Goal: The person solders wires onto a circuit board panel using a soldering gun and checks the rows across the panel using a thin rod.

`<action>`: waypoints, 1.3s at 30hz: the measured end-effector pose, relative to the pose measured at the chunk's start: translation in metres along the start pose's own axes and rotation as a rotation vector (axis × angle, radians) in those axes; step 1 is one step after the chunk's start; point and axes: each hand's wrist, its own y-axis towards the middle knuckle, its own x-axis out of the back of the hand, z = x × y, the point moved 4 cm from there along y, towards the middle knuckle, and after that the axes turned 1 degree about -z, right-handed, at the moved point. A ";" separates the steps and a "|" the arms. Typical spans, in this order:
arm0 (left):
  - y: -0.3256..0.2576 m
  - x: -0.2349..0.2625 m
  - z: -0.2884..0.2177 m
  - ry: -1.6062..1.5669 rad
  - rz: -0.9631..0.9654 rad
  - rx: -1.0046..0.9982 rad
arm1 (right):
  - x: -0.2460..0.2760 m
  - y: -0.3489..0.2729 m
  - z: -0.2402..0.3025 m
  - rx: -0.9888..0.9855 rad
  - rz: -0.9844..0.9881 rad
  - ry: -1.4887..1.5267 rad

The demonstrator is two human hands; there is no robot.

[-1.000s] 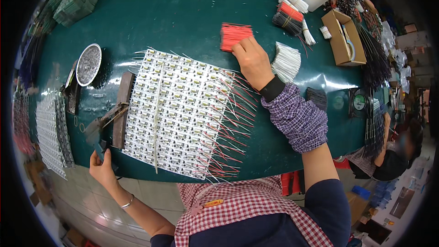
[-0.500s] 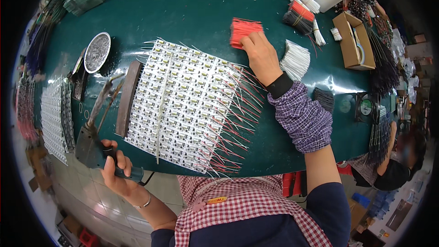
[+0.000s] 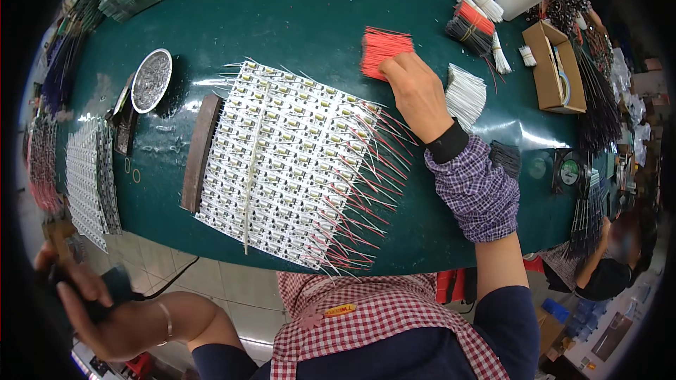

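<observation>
My right hand rests at the lower right edge of a stack of short red wires, its fingers pinched together on wire there. At the lower left, off the table's edge, my left hand is wrapped round the handle of a soldering gun; motion smears both, and the gun's tip cannot be made out. Between the hands lies a panel of small white circuit boards, with red and white wires fanning from its right side. A pale strip runs across the panel.
A dark bar lies along the panel's left edge. Beyond it stands a metal bowl of grey bits. White wires and dark wires lie by my right arm. A cardboard box stands farther right. A co-worker is at right.
My left hand has swung the soldering gun down and left, away from beside the panel to below the table edge. My right hand stays at the red wires, while the whole view has shifted slightly.
</observation>
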 end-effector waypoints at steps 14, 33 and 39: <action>-0.095 -0.106 0.066 -0.151 0.058 0.689 | -0.003 0.024 0.051 0.243 0.546 -0.494; -0.143 -0.118 0.113 0.089 0.344 0.741 | -0.021 -0.006 0.058 -0.061 0.010 0.200; -0.147 -0.132 0.113 0.109 0.378 0.719 | -0.021 -0.005 0.063 -0.007 0.052 0.140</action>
